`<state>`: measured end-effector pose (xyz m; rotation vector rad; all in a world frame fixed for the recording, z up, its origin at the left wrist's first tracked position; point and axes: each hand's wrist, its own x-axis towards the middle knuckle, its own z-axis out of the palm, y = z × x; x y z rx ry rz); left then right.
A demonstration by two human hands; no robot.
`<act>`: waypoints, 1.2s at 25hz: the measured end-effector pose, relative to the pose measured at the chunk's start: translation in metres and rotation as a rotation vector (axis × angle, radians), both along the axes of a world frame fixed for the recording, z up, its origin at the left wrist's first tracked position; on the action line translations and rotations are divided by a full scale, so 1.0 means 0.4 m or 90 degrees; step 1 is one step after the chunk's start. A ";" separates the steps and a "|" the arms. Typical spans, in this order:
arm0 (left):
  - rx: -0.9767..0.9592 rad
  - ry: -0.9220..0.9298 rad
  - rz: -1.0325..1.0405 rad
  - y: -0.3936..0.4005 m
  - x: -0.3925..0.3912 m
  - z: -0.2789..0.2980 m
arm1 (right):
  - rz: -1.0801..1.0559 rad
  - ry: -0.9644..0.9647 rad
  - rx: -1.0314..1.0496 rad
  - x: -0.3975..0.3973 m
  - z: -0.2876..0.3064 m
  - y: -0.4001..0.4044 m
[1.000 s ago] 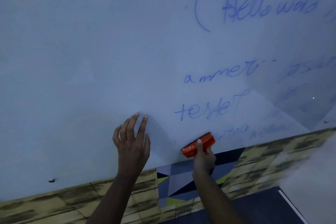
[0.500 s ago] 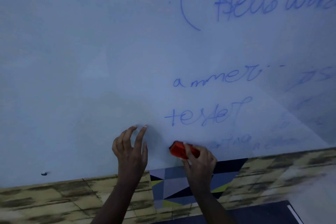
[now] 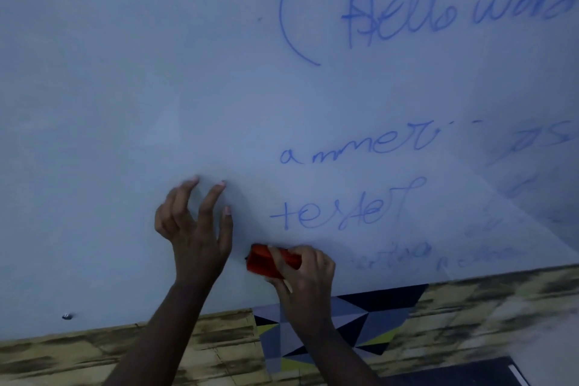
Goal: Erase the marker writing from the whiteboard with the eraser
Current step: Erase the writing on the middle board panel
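Smearing faint writing (image 3: 404, 255) near eraser (image 3: 266, 262)

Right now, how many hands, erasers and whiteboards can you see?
Bare hands: 2, left hand and right hand
Orange block eraser: 1
White whiteboard with blue marker writing: 1
Total: 4

The large pale whiteboard (image 3: 156, 88) looks smooth with a faint sheen. The small orange-red eraser (image 3: 261, 262) appears plastic. The yellowish weathered wall surface (image 3: 485, 301) below looks matt and rough.
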<state>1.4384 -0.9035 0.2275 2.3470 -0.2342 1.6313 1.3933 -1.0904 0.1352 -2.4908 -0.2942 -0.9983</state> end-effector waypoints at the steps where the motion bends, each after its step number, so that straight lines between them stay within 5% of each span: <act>1: -0.001 -0.027 0.003 0.001 0.016 0.018 | 0.002 -0.008 0.054 0.003 0.030 -0.010; 13: 0.118 -0.179 0.044 0.030 0.108 -0.028 | -0.068 -0.157 0.517 0.050 0.127 -0.165; 15: 0.116 -0.183 0.041 0.030 0.110 -0.033 | -0.064 -0.139 0.471 0.050 0.157 -0.116; 20: 0.118 -0.183 0.037 0.033 0.112 -0.029 | 0.028 -0.061 0.020 0.018 0.087 0.025; 23: 0.119 -0.186 0.035 0.035 0.110 -0.032 | 0.053 -0.049 -0.011 0.017 0.118 0.026; 30: 0.118 -0.180 0.033 0.037 0.108 -0.038 | -0.079 -0.111 0.402 0.039 0.168 -0.199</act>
